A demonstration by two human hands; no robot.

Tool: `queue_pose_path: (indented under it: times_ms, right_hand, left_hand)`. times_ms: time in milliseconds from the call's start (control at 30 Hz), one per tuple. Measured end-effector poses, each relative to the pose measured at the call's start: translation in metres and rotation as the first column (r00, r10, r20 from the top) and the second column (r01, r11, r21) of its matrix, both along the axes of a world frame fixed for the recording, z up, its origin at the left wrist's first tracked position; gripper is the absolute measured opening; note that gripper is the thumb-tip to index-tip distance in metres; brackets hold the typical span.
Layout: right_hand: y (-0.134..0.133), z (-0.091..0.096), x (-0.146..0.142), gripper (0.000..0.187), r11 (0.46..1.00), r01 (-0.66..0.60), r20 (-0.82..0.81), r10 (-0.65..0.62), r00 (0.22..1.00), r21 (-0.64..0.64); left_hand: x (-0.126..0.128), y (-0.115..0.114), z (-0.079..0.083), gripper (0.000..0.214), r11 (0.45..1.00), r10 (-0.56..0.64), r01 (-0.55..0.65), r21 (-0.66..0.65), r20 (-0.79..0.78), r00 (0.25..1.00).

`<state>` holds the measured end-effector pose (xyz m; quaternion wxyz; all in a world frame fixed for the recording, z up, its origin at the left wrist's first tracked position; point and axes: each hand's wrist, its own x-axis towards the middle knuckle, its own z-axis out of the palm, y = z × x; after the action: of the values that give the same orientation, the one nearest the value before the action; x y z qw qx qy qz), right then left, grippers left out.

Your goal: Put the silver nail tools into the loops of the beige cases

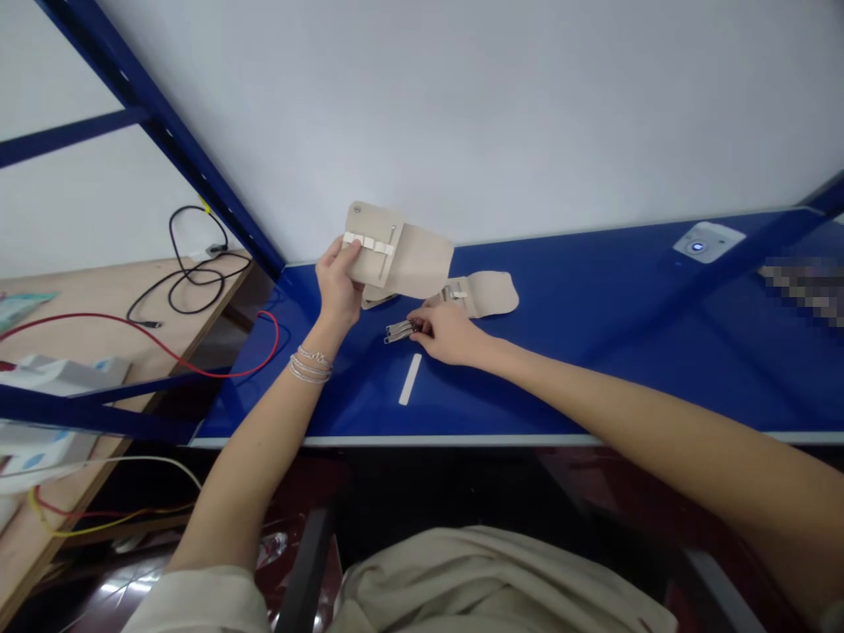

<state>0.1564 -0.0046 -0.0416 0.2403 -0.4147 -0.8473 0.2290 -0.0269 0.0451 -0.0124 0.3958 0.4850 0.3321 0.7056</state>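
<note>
Over the far left part of the blue worktop (593, 330), the person's left hand (339, 280) holds up an unfolded beige case (422, 262), its grip closed on the left edge with the thumb on top, over a white elastic band (370, 244). A slim metal tool (392, 236) stands tucked through the right end of that band, and a round snap stud (357, 210) sits near the panel's upper left corner. To the right and nearer, low over the worktop, the right hand (456, 334) has its grip pinched on a bunch of small metal implements (399, 331), whose ends point left; their exact kind is too small to tell. Just nearer than these, a flat white strip (410, 380) lies slantwise on the worktop. Beyond the right hand and partly hidden by it, a second beige case (493, 293) lies open, with metal pieces (454, 292) in it; whether the hand touches it cannot be told. At the far right rests a white device (716, 240) with a lit round button. Left of the worktop, a black cable (198, 277) lies looped on a wooden table (85, 290).
</note>
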Motion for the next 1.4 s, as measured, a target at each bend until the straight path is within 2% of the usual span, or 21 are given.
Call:
queue_pose_path:
  times_ms: [133,267,333,433,500,533,600,633,667,733,800,867,933,1067,1167,1233,1333,1400]
  right_hand:
    - [0.008,0.003,-0.011,0.022,1.0,-0.017,0.028,0.018,0.999,-0.016]
    - [0.018,0.003,-0.011,0.026,0.998,-0.032,0.013,0.031,0.999,0.061]
    - [0.025,0.004,-0.003,0.037,0.998,0.014,-0.056,-0.011,0.998,0.068]
    - [0.037,0.009,0.019,0.034,0.992,0.12,-0.166,-0.112,0.98,0.039]
    - [0.046,0.014,0.037,0.033,0.982,0.182,-0.313,-0.191,0.93,-0.059]
    - [0.049,0.016,0.046,0.032,0.97,0.175,-0.415,-0.232,0.88,-0.171]
    - [0.052,0.02,0.063,0.038,0.906,0.092,-0.562,-0.333,0.757,-0.414]
    - [0.052,0.021,0.071,0.043,0.872,0.021,-0.61,-0.359,0.707,-0.489]
    - [0.05,0.022,0.078,0.046,0.846,-0.009,-0.627,-0.387,0.676,-0.533]
    - [0.046,0.023,0.09,0.051,0.831,0.04,-0.584,-0.423,0.693,-0.555]
    - [0.042,0.024,0.097,0.051,0.845,0.081,-0.469,-0.371,0.802,-0.529]
    - [0.039,0.025,0.1,0.049,0.861,0.05,-0.338,-0.252,0.907,-0.507]
    - [0.037,0.026,0.101,0.046,0.874,0.013,-0.264,-0.161,0.951,-0.486]
    - [0.036,0.029,0.1,0.038,0.909,-0.03,-0.141,-0.032,0.989,-0.416]
    - [0.036,0.032,0.1,0.034,0.933,-0.03,-0.016,0.026,1.0,-0.358]
    - [0.034,0.034,0.1,0.033,0.952,-0.03,0.057,0.05,0.997,-0.305]
    - [0.027,0.039,0.093,0.028,0.997,0.028,0.071,-0.023,0.997,-0.066]
    - [0.015,0.04,0.083,0.02,0.996,0.033,-0.024,-0.031,0.999,0.083]
  left_hand:
    - [-0.001,-0.001,0.002,0.021,1.0,0.015,-0.015,-0.001,0.027,1.0]
    - [-0.002,-0.001,0.003,0.022,0.999,0.007,-0.005,-0.033,0.049,0.999]
    - [-0.003,-0.002,0.004,0.021,0.999,-0.012,0.014,-0.042,0.059,0.998]
    - [-0.005,-0.003,0.003,0.018,0.996,-0.042,0.045,-0.071,0.047,0.998]
    - [-0.003,-0.004,0.001,0.019,0.991,-0.082,0.084,-0.1,0.027,0.996]
    - [-0.001,-0.005,0.0,0.022,0.986,-0.114,0.115,-0.12,0.014,0.993]
    - [0.004,-0.009,-0.003,0.027,0.967,-0.195,0.188,-0.173,-0.027,0.98]
    - [0.007,-0.011,-0.006,0.029,0.952,-0.24,0.224,-0.207,-0.053,0.969]
    - [0.01,-0.013,-0.008,0.031,0.938,-0.284,0.259,-0.231,-0.081,0.955]
    - [0.016,-0.018,-0.013,0.034,0.894,-0.391,0.341,-0.291,-0.131,0.911]
    - [0.021,-0.022,-0.017,0.037,0.826,-0.505,0.421,-0.375,-0.161,0.848]
    - [0.025,-0.026,-0.02,0.041,0.765,-0.591,0.475,-0.436,-0.179,0.787]
    - [0.028,-0.029,-0.02,0.044,0.729,-0.64,0.503,-0.464,-0.204,0.741]
    - [0.03,-0.033,-0.016,0.046,0.674,-0.721,0.528,-0.516,-0.307,0.621]
    - [0.028,-0.034,-0.013,0.04,0.632,-0.771,0.531,-0.565,-0.39,0.503]
    - [0.027,-0.033,-0.013,0.036,0.624,-0.781,0.516,-0.587,-0.435,0.449]
    - [0.026,-0.031,-0.015,0.033,0.641,-0.768,0.503,-0.58,-0.479,0.426]
    - [0.026,-0.03,-0.016,0.032,0.645,-0.764,0.499,-0.579,-0.479,0.431]
